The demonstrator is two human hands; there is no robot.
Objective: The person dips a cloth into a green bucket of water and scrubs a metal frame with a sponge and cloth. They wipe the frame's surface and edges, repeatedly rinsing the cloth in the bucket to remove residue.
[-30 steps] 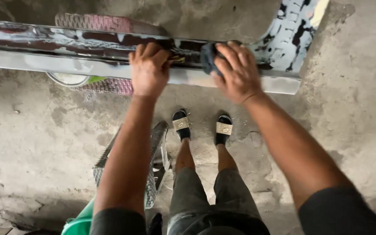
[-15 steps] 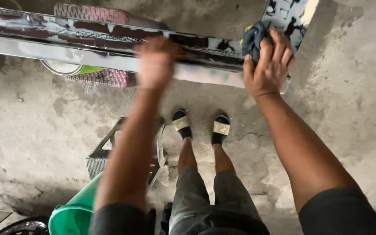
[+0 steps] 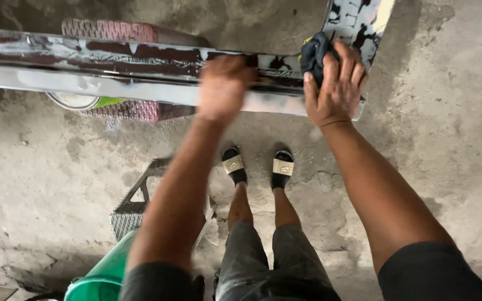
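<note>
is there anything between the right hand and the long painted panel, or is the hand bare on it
Yes: a dark cloth sits bunched under the right hand, between its fingers and the long panel. The left hand rests on the panel with nothing visible under it, though it is motion-blurred.

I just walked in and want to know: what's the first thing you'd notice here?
Two bare hands pressed on a long shiny metal panel across the top. The right hand pushes a dark cloth against its right end; the left hand, blurred, rests near the middle. Below, feet in black sandals stand on rough concrete, with a green bucket at bottom left.
</note>
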